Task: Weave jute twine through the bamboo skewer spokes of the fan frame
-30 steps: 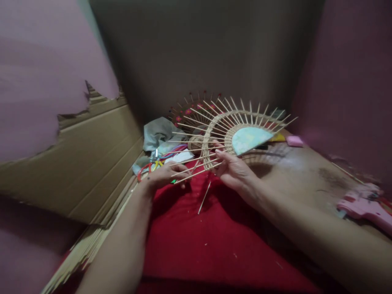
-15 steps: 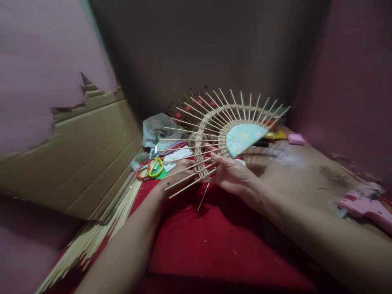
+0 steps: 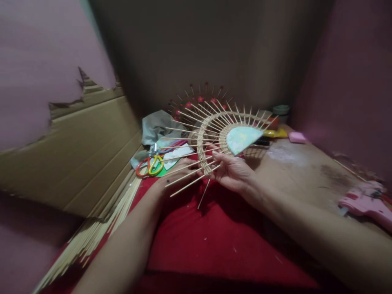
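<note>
A half-round woven fan frame [image 3: 201, 143] with thin sticks radiating outward is held up at the centre; a pale blue half-circle of cloth [image 3: 243, 139] covers its middle. My right hand [image 3: 232, 169] pinches the frame's lower end, fingers around the sticks beside the woven band. Behind the lower sticks lies my left hand [image 3: 183, 167], its fingers partly hidden by the sticks and band; what they grip is hard to make out. A loose-looking stick [image 3: 203, 195] points down below the hands.
Scissors with red and yellow handles [image 3: 156, 165], grey cloth [image 3: 157, 126] and white paper [image 3: 179, 155] lie behind my left hand. Cardboard [image 3: 92, 155] and a stick bundle [image 3: 92, 237] are left; a pink glue gun [image 3: 364, 204] is right. Behind stands a flowered round piece [image 3: 191, 107].
The fan frame's upper edge has dipped lower and tilted back, showing more of the flowered piece behind. Both hands keep nearly the same place.
</note>
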{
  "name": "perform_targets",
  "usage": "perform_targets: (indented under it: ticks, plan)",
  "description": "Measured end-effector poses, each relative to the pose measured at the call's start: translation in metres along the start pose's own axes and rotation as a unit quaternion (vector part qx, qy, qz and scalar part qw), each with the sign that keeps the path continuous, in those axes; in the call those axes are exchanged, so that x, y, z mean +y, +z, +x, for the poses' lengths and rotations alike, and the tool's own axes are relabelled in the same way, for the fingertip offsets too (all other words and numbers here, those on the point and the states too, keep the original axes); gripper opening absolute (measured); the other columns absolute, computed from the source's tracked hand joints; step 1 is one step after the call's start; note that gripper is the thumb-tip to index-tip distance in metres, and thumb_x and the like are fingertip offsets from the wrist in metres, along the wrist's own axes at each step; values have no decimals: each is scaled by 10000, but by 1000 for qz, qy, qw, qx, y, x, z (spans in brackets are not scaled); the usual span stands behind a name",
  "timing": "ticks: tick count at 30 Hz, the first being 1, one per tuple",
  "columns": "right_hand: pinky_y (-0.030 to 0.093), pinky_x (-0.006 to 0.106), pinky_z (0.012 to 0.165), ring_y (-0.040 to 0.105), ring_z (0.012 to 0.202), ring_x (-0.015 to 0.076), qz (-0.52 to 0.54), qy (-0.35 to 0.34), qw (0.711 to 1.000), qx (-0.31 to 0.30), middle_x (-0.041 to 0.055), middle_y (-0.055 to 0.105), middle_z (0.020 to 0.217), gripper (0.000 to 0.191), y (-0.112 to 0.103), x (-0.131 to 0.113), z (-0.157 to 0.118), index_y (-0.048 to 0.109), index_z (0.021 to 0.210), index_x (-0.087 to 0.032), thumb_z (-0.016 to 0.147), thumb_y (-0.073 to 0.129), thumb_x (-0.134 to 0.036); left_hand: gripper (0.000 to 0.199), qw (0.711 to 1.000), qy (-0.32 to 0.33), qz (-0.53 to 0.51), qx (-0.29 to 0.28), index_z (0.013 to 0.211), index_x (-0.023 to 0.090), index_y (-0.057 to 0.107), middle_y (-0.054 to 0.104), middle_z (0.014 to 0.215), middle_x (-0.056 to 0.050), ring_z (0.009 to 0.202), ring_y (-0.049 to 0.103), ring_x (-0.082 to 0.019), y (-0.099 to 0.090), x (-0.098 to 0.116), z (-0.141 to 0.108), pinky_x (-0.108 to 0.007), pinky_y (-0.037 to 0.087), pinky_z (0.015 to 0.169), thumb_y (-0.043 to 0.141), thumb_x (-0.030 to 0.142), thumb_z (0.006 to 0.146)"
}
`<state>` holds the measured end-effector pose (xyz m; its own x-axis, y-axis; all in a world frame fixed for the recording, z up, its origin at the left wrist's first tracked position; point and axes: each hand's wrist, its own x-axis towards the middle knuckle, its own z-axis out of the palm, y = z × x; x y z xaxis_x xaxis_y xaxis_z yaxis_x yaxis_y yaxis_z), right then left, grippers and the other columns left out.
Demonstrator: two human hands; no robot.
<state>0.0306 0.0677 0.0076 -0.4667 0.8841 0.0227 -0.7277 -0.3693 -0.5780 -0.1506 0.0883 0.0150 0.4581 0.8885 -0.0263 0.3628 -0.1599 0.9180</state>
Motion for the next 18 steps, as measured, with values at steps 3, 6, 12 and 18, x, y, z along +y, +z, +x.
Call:
perform_targets:
  ticks: [3,6,12,18]
  plan:
    - [511,389,698,592,684,157,-4,-15,1000,2,11,631,748,210,0,-4,1,585,933,-199,748,580,-101,142,993,-12,101,-60,740,165,708,656,634,-29,636,597,-170,-10,8,-5,-245,442,583,647,288,706]
    - [510,348,675,599,709,155,-10,-37,999,1,10,641,785,239,-1,-8,2,584,953,-211,743,592,-97,176,980,-40,135,-144,775,164,712,677,685,-41,637,603,-162,-21,12,-8,-248,456,606,605,300,747]
    - [492,306,644,596,675,133,-1,-61,998,6,-9,656,804,311,-6,-12,6,576,1023,-242,750,594,-95,164,961,-14,140,-238,796,157,719,669,719,-33,673,592,-140,-32,12,-9,-236,451,651,636,289,745]
    - [480,344,662,599,682,157,-1,-77,997,12,-20,651,778,319,-8,-11,8,571,1030,-260,740,621,-137,126,960,-32,104,-258,751,167,716,630,658,-11,619,569,-117,-14,12,-5,-216,445,600,670,279,715]
